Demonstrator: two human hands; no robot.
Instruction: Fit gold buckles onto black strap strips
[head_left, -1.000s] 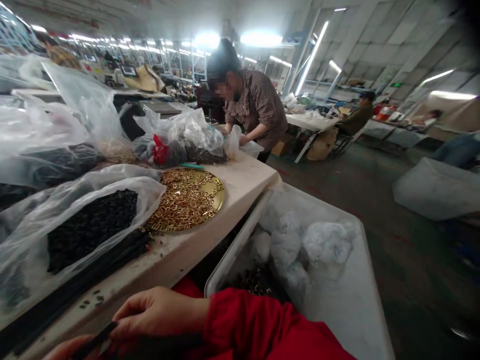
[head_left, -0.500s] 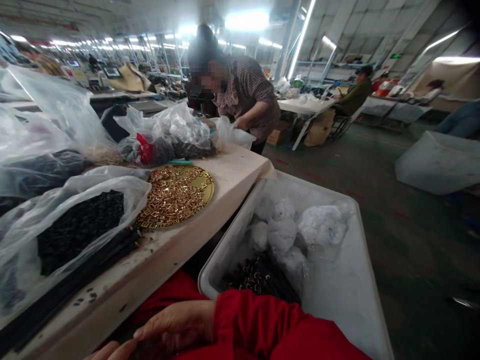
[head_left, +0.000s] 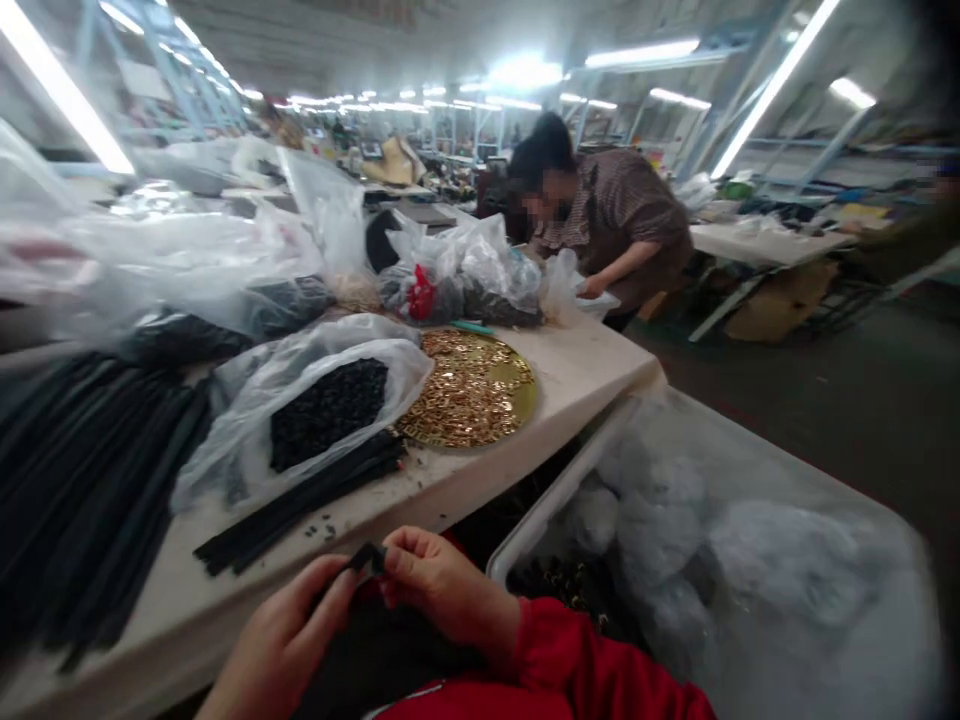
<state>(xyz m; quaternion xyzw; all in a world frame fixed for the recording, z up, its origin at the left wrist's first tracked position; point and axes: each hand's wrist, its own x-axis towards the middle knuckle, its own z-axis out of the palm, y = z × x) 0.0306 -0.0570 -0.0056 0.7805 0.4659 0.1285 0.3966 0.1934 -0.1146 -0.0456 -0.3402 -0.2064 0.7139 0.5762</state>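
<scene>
Just past the table's front edge, my left hand (head_left: 289, 625) pinches a black strap (head_left: 366, 553) between thumb and fingers. Fingers of my right hand (head_left: 442, 585) are closed on the other end of that strap, which bends upward between the hands. Beyond them lies a bundle of black straps (head_left: 315, 498) on the table. An open plastic bag (head_left: 232, 450) there holds small black pieces (head_left: 330, 410). Beside it, a round gold tray (head_left: 523, 385) carries many small gold metal pieces (head_left: 457, 395).
At my right stands a white bin (head_left: 499, 560) holding clear plastic bags (head_left: 660, 520) and dark straps with gold ends. More long black straps (head_left: 97, 480) spread over the table's (head_left: 592, 360) left side. Bulging plastic bags (head_left: 480, 255) line the back; a co-worker (head_left: 622, 210) bends at the far end.
The view has swung left, bringing the long straps into sight. Both hands have come up from the bottom edge, and the black strap between them now shows.
</scene>
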